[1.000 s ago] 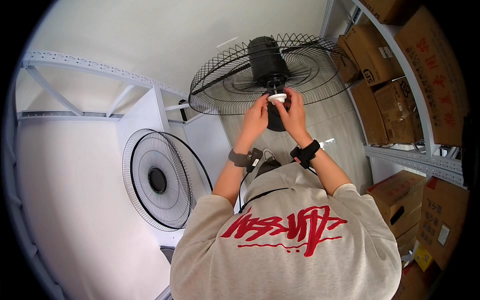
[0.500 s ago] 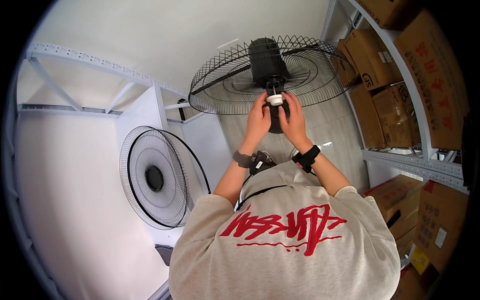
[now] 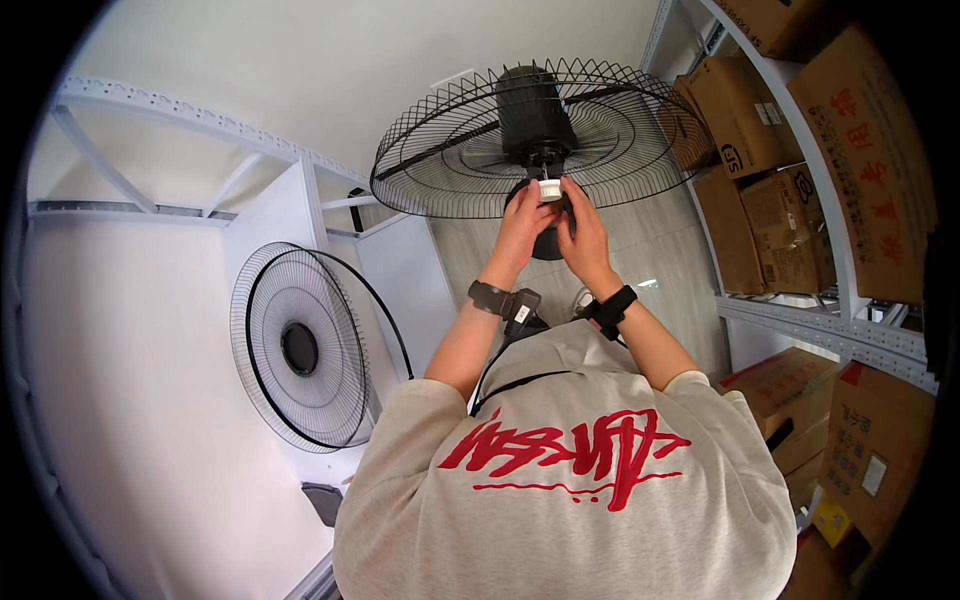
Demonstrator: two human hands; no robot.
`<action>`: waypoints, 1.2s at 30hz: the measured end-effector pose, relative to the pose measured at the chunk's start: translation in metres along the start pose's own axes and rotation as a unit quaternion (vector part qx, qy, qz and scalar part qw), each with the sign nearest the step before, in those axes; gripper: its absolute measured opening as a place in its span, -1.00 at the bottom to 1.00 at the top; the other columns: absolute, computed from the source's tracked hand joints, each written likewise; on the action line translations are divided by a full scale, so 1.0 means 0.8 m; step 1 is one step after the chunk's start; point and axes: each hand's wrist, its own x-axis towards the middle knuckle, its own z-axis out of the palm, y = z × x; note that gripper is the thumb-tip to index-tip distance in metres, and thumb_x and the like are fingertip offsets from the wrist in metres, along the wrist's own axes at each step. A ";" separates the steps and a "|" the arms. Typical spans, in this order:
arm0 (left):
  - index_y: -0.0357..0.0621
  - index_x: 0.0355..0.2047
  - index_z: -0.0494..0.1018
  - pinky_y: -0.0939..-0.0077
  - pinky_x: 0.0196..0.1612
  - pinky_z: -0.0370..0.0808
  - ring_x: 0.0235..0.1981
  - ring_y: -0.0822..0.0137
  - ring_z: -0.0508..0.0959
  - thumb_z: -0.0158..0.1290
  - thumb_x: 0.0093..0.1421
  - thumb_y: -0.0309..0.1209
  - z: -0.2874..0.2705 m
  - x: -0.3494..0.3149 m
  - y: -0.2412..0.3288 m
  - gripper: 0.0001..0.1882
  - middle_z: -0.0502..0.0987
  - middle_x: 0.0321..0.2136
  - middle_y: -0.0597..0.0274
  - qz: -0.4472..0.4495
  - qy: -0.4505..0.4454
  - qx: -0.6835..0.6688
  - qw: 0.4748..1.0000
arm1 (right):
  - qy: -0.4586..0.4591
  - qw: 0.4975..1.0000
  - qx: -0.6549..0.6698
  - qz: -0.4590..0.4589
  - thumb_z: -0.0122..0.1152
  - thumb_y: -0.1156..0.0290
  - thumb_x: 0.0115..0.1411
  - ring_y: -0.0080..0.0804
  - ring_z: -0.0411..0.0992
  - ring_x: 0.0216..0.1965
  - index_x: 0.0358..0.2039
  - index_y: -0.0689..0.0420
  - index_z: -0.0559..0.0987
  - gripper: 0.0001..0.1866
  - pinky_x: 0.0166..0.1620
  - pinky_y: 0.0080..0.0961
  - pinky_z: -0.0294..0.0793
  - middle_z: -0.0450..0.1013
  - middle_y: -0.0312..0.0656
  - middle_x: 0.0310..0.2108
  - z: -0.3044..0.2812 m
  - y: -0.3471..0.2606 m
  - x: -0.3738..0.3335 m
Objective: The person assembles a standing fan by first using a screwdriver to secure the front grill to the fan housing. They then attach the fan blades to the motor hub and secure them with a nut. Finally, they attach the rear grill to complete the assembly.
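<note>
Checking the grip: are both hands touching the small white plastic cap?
Touching: the head view shows left hand and right hand fingers pinching the small white plastic cap.

1. The person wore a light grey, loose-fitting sweatshirt [image 3: 570,500] with sleeves pushed up to the elbows.
2. A large red brush-style graphic [image 3: 570,455] ran across the front of it, underlined by a thin red stroke.
3. A dark band [image 3: 487,297] with a small black device and white tag circled the left wrist.
4. A black band [image 3: 612,308] circled the right wrist.
5. A thin black cable [image 3: 500,375] ran down over the chest.
</note>
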 end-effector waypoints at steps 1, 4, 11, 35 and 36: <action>-0.27 0.03 0.37 0.29 0.05 0.47 -0.03 0.16 0.52 -0.10 0.36 -0.17 0.000 0.001 0.002 -0.58 0.49 -0.02 0.00 -0.024 -0.030 -0.056 0.998 | 0.007 1.000 -0.011 -0.007 0.06 0.67 0.08 -0.01 0.35 0.11 0.18 0.13 0.35 -0.41 0.10 -0.26 0.36 0.32 0.05 0.15 0.001 0.003 0.001; -0.24 0.00 0.38 0.26 0.06 0.47 -0.03 0.16 0.52 -0.06 0.34 -0.18 -0.003 0.004 0.006 -0.61 0.49 -0.04 0.00 -0.070 -0.063 -0.148 0.984 | 0.023 0.999 -0.021 -0.015 0.06 0.64 0.08 -0.02 0.36 0.09 0.14 0.14 0.39 -0.46 0.09 -0.26 0.37 0.32 0.05 0.15 0.003 0.008 0.002; -0.20 -0.08 0.36 0.35 -0.01 0.48 -0.09 0.33 0.52 0.11 0.25 -0.27 0.014 0.006 0.015 -0.66 0.51 -0.14 0.14 -0.030 0.063 0.041 0.997 | 0.030 0.999 -0.021 -0.011 0.06 0.63 0.08 -0.02 0.34 0.10 0.12 0.12 0.42 -0.48 0.10 -0.27 0.34 0.33 0.03 0.14 -0.006 0.001 0.004; -0.36 0.03 0.38 0.60 -0.31 0.47 -0.27 0.50 0.50 0.17 0.20 -0.22 0.009 0.010 0.002 -0.48 0.50 -0.21 0.16 0.061 0.062 0.156 0.984 | 0.006 1.000 0.011 0.026 0.35 0.44 0.03 -0.14 0.44 -0.12 -0.03 0.23 0.42 -0.52 -0.16 -0.40 0.49 0.39 -0.04 -0.07 -0.006 -0.001 0.019; -0.36 0.03 0.38 0.60 -0.31 0.46 -0.28 0.50 0.50 0.16 0.21 -0.23 0.009 0.010 0.001 -0.49 0.51 -0.21 0.17 0.062 0.056 0.110 0.990 | -0.001 0.999 0.023 0.038 0.37 0.42 0.02 -0.15 0.44 -0.14 -0.04 0.23 0.42 -0.51 -0.17 -0.41 0.49 0.39 -0.05 -0.09 -0.006 0.004 0.021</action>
